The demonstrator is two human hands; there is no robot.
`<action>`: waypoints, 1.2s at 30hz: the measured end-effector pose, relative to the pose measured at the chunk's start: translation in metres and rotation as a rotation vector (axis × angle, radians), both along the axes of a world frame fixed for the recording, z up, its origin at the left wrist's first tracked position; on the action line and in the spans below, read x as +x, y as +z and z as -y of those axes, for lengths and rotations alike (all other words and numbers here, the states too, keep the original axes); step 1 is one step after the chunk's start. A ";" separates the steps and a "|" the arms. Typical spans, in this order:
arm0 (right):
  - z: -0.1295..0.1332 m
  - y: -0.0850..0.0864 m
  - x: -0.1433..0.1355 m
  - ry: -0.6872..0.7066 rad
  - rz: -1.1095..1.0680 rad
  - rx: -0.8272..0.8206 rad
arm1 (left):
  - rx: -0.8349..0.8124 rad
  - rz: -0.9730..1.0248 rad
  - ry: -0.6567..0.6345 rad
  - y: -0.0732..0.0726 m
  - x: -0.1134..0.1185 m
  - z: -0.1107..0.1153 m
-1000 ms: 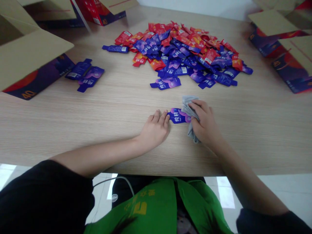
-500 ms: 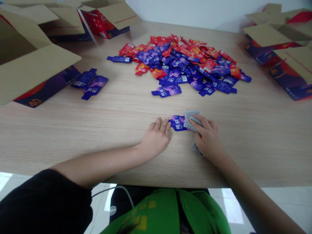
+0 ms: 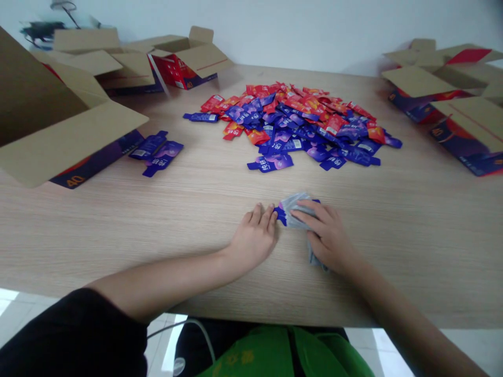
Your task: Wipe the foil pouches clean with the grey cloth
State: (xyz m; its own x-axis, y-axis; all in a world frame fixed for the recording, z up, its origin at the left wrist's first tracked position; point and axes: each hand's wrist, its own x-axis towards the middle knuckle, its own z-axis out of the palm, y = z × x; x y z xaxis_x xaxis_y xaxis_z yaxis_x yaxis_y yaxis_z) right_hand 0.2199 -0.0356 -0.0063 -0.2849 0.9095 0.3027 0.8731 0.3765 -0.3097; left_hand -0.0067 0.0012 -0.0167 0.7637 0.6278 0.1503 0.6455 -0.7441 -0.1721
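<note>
- A pale wood-grain surface carries everything; its flatness should give the rub firm backing.
- Open cardboard boxes stand at both sides, the left boxes and the right boxes, well apart from the wiping.
- A heap of red and blue pouches lies beyond both grips; strokes are best made short of it.
- The right grip is closed on the bunched cloth and presses it down; broad, even pressure would likely serve better than fingertips alone.
- The left grip rests its fingertips on the pouch's narrow end; the thumb is hidden, so whether it clamps there I cannot tell. Firm pinning should prevent sliding and creasing.
- The grey cloth covers most of the pouch; smooth strokes away from the pinned end seem best.
- The blue pouch lies flat between the grips, a far corner peeking out.
</note>
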 end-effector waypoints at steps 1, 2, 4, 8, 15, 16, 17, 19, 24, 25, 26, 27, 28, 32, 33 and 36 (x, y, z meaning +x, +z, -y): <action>0.000 -0.001 -0.005 0.032 0.033 -0.017 | 0.006 0.003 0.002 0.000 0.000 0.000; 0.001 -0.002 -0.008 0.051 0.054 -0.027 | 0.010 0.005 0.003 0.000 0.000 0.000; 0.004 -0.004 -0.005 0.053 0.049 -0.025 | 0.013 0.007 -0.001 -0.001 0.000 0.000; 0.012 -0.012 0.021 -0.022 -0.056 0.022 | 0.002 0.017 -0.009 -0.003 -0.001 0.000; 0.016 -0.016 0.066 -0.189 -0.201 -0.061 | 0.028 0.000 -0.018 -0.003 -0.001 0.001; 0.013 -0.012 0.064 -0.201 -0.211 -0.060 | 0.027 -0.005 -0.014 -0.003 -0.001 0.001; 0.010 -0.007 0.059 -0.206 -0.220 -0.051 | 0.027 -0.010 -0.009 -0.003 -0.001 0.001; 0.002 0.004 0.040 -0.192 -0.228 -0.013 | 0.026 -0.019 -0.003 -0.003 -0.001 0.001; -0.017 0.010 -0.033 -0.066 -0.046 -0.004 | 0.001 -0.015 0.004 0.000 0.000 0.000; -0.019 0.006 -0.043 -0.057 0.019 -0.019 | -0.007 -0.012 0.005 0.001 0.001 0.000; -0.020 0.002 -0.050 -0.057 0.075 -0.035 | -0.013 -0.009 0.004 0.001 0.001 0.000; -0.020 -0.002 -0.054 -0.064 0.116 -0.041 | -0.013 -0.009 0.002 0.002 0.001 0.000; -0.019 -0.005 -0.055 -0.078 0.141 -0.038 | -0.007 -0.009 -0.002 0.002 0.001 0.000; -0.011 -0.011 -0.039 -0.154 0.168 -0.010 | 0.031 -0.010 -0.002 0.000 0.000 0.001; -0.008 -0.012 -0.034 -0.176 0.171 0.000 | 0.032 -0.010 -0.002 -0.001 0.000 0.001; 0.001 -0.016 -0.015 -0.256 0.181 0.031 | 0.015 -0.012 -0.007 -0.004 -0.001 0.001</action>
